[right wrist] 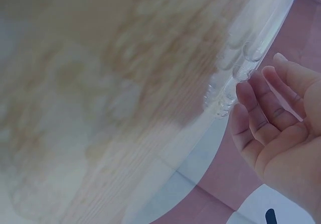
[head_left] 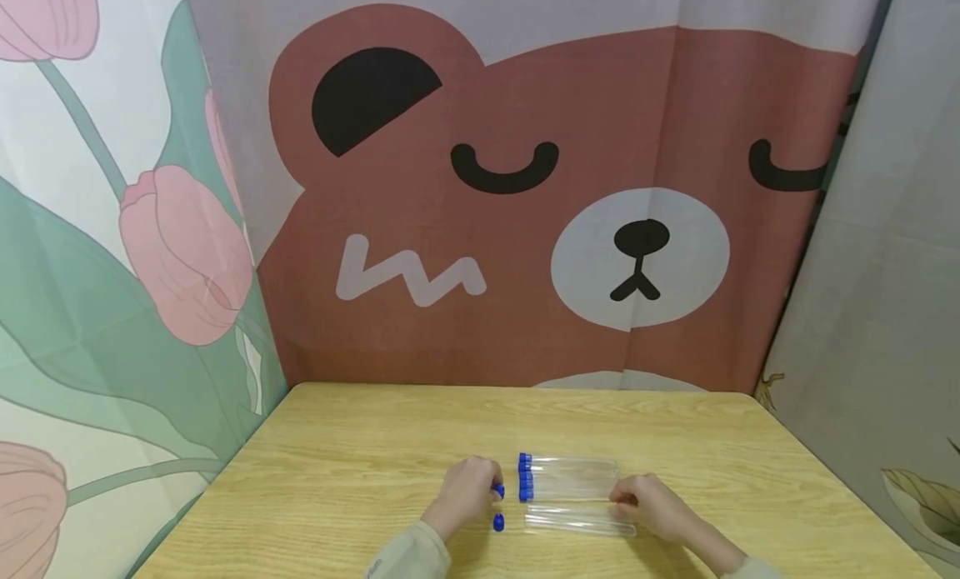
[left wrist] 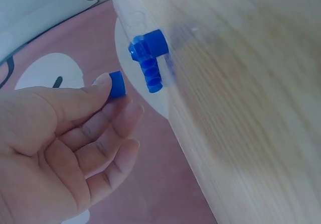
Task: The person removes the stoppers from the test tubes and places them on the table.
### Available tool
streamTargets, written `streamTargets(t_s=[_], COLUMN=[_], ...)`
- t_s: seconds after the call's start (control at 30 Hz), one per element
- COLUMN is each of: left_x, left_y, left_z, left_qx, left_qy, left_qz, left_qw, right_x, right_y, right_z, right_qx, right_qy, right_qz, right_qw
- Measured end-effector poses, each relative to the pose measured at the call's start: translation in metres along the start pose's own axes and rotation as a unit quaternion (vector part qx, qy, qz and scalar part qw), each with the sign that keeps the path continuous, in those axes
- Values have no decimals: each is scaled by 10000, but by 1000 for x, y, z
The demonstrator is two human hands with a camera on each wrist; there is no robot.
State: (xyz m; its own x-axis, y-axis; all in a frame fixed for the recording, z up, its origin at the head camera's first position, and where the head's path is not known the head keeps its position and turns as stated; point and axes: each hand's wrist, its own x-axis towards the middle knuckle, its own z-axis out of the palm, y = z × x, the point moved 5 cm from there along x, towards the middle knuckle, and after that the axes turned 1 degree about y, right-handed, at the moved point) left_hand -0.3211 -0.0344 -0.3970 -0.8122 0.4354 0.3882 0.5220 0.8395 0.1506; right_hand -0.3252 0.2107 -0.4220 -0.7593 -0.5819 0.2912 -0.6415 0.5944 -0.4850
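Note:
My left hand (head_left: 467,496) pinches a small blue cap (left wrist: 118,84) between thumb and fingers, just left of the tubes. Another blue cap (head_left: 498,522) stands on the table, nearer to me. Several clear tubes with blue caps (head_left: 526,477) lie side by side, capped ends to the left. In front of them lie uncapped clear tubes (head_left: 579,525), roughly parallel. My right hand (head_left: 654,504) is at the right-hand ends of the tubes. In the right wrist view its fingers (right wrist: 268,106) are loosely bent beside the rounded tube ends (right wrist: 242,73); whether they touch is unclear.
The light wood table (head_left: 337,446) runs back to a hanging cloth (head_left: 517,329) printed with a bear. A flower-printed curtain (head_left: 97,379) hangs along the left side and a pale curtain (head_left: 885,312) along the right.

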Motion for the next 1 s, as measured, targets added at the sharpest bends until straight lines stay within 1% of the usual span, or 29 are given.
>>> streamTargets(t_s=[0.1, 0.2, 0.33, 0.57, 0.83, 1.0], left_x=[2, 3, 3, 2, 3, 2], left_y=[-1, -2, -3, -3, -2, -1], left_z=[2, 3, 3, 5, 11, 13], left_qx=[-137, -174, -94, 152, 420, 439], left_qy=[-171, -254, -217, -148, -197, -278], left_qz=[32, 28, 71, 321, 553, 574], left_qw=[9998, 9995, 9997, 9993, 9974, 9970], right_x=[0, 0, 0, -1, -1, -2], right_y=[0, 0, 0, 1, 2, 2], right_z=[0, 0, -1, -1, -1, -2], right_qx=[-9, 21, 85, 71, 100, 130], right_qy=[6, -6, -19, 0, -12, 5], right_qz=[-6, 10, 37, 67, 91, 45], right_qw=[10000, 10000, 10000, 10000, 9999, 9999])
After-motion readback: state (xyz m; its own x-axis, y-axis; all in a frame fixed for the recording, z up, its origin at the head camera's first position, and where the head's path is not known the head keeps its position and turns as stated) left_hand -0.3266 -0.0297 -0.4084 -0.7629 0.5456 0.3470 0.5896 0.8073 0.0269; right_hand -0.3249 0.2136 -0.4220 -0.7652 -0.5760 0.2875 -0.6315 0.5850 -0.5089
